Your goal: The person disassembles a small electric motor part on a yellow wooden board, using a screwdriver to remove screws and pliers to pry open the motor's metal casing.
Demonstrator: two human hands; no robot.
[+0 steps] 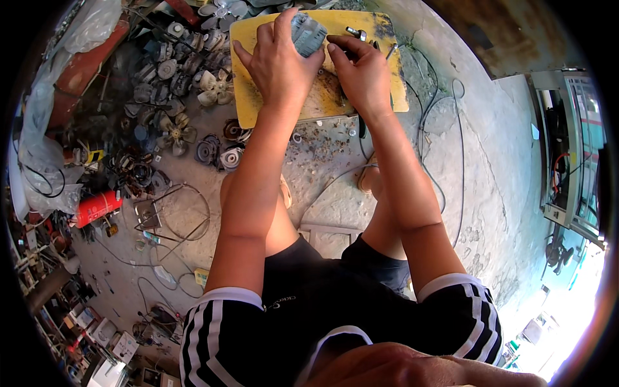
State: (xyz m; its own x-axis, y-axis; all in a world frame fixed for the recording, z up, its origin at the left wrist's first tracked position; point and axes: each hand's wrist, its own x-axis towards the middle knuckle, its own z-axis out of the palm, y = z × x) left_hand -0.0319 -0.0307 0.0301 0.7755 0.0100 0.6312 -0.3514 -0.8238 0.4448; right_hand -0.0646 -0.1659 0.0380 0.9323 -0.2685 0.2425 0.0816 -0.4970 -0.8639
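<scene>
My left hand (281, 68) grips a grey ribbed metal part (308, 35), which looks like a motor housing, above the far middle of a worn yellow board (247, 97). Its thumb presses the near side of the part and the fingers reach round the left. Close by on the right, my right hand (365, 77) has its thumb and forefinger drawn together beside the part. Whatever is in that pinch is too small or hidden to name. A shiny metal socket-like piece (356, 32) lies just beyond my right fingers, with a thin metal tool (392, 50) to its right.
Piled motors and fan parts (169, 68) cover the floor left of the board. A red cylinder (98, 208) lies further left, near clear plastic sheeting (39, 168). Black cables (459, 161) run across the concrete on the right, towards a metal-framed cabinet (567, 148).
</scene>
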